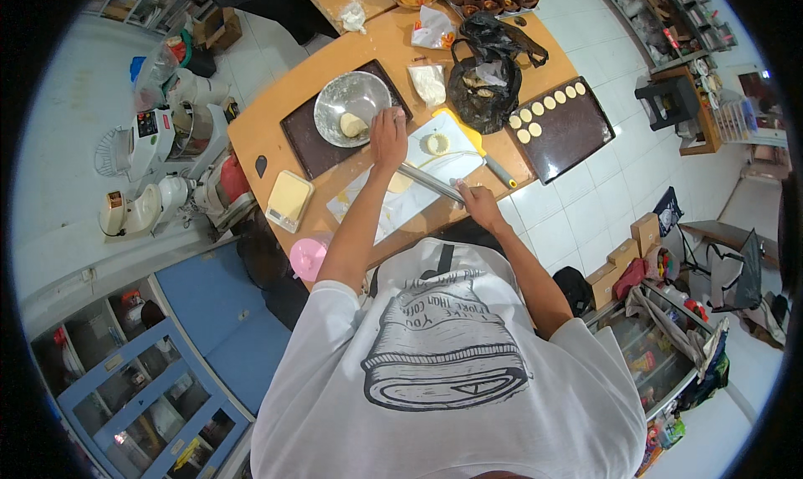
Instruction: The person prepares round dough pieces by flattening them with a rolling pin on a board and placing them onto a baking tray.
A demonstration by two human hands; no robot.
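My right hand (pixel 480 205) is closed around the near right end of a metal rolling pin (pixel 433 183). The pin slants over a flat piece of pale dough (pixel 399 182) on a white sheet (pixel 393 217). My left hand (pixel 389 136) is at the right rim of a metal bowl (pixel 331 103), past the pin's other end; its fingers look bunched together, and anything in them is hidden. A lump of dough (pixel 352 125) lies in the bowl. Beyond the pin, a round scalloped cutter (pixel 437 145) rests on the sheet.
On the table's right, a dark tray (pixel 569 145) bears several dough rounds. A yellow-handled scraper (pixel 500 171), a black plastic bag (pixel 485 86) and a bag of white powder (pixel 429 84) lie beyond. A kitchen scale (pixel 289 200) and pink container (pixel 308 258) stand left. Another person (pixel 268 2) stands far left.
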